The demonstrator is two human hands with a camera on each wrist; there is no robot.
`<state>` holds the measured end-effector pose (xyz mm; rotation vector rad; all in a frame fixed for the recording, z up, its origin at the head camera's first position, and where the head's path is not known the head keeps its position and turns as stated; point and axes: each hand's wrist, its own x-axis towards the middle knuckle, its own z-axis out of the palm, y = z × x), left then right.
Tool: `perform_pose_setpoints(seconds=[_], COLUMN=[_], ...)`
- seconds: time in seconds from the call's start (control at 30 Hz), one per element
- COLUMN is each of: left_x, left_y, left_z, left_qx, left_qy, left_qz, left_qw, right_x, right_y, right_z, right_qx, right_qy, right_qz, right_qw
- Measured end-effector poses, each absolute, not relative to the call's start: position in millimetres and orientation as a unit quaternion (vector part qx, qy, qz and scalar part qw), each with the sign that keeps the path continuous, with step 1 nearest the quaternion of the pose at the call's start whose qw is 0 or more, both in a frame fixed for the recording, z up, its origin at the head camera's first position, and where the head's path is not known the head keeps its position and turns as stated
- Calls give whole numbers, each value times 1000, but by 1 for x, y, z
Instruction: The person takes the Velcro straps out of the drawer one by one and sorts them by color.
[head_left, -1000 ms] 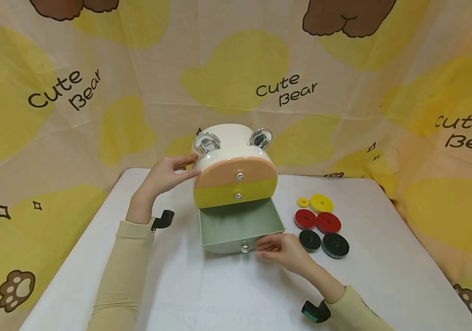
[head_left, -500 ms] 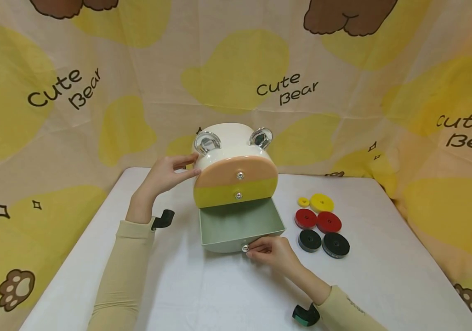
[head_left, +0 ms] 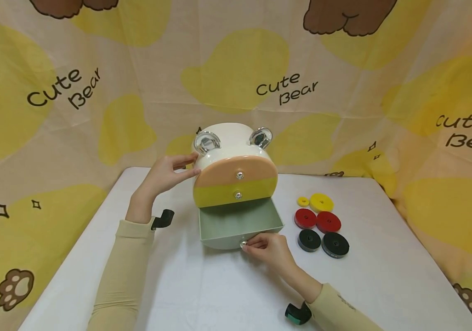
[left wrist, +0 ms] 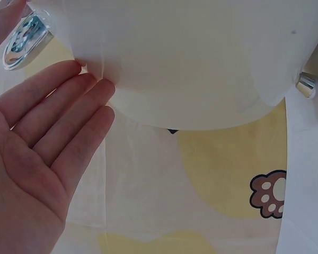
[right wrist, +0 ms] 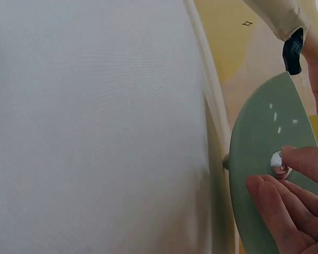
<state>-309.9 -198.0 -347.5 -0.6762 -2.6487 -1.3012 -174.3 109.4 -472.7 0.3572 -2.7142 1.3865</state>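
A small rounded cabinet point(head_left: 227, 140) with a white shell, two silver ears, and orange and yellow drawer fronts stands mid-table. Its lowest drawer, the green drawer point(head_left: 215, 243), is pulled partly out, and nothing lies inside it. My right hand point(head_left: 276, 254) pinches the silver knob point(right wrist: 277, 163) of this drawer between thumb and fingers. At the cabinet's left side, my left hand point(head_left: 162, 175) touches the white shell with fingers stretched out. The left wrist view shows those fingertips point(left wrist: 103, 90) against the shell's curved side.
To the right of the cabinet lie two yellow discs point(head_left: 321, 202), two red discs point(head_left: 328, 222) and two black discs point(head_left: 335, 245), paired by colour. A patterned cloth point(head_left: 236, 69) hangs behind and beside the white table point(head_left: 202, 294).
My right hand has moved left along the drawer front and taken hold of its knob. The green drawer has slid slightly inward. My left hand stays on the shell.
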Motion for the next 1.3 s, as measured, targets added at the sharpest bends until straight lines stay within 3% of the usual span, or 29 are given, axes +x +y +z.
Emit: perform_pose_setpoints(seconds=[0.3, 0.63, 1.3], left_x=[-311, -312, -313], left_y=[-199, -198, -198], left_z=[-349, -348, -348], left_qx=[-224, -223, -222], left_qy=[-873, -875, -874], left_qz=[-429, -425, -429], left_qw=[58, 58, 56], right_x=[-183, -202, -240], right_y=[103, 103, 94], right_z=[-468, -466, -466], right_qx=[99, 60, 56], right_qy=[-891, -886, -887], right_qz=[440, 459, 456], right_qw=[48, 25, 43])
